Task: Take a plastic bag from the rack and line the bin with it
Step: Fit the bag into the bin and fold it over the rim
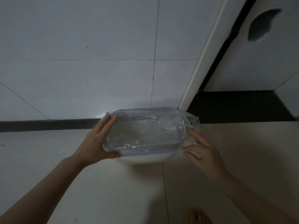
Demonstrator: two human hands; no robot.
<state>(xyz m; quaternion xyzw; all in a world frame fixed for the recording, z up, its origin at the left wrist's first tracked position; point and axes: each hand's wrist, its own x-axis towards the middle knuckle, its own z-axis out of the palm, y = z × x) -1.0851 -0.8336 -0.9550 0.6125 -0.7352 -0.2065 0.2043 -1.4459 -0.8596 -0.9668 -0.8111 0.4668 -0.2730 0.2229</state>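
The white bin (145, 158) stands on a pale tiled floor (113, 191) against the tiled wall (80, 62), a clear plastic bag (144, 131) stretched over its rim. The left hand (95, 143) clasps its left end; the right hand (205, 152) pinches bunched film. A dim room; a foot (197, 217) is cropped below

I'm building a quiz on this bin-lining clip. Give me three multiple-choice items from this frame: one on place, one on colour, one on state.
1. Where does the bin stand?
A. on a shelf
B. on the floor against the wall
C. inside a cabinet

2. What colour is the bin?
A. white
B. red
C. black

3. What state is the plastic bag in?
A. folded flat on the floor
B. opened inside the bin, folded over its rim
C. rolled in one hand

Answers: 1 B, floor tiles surround it; 2 A, white body below the film; 3 B, the left hand and right hand press film at the sides.
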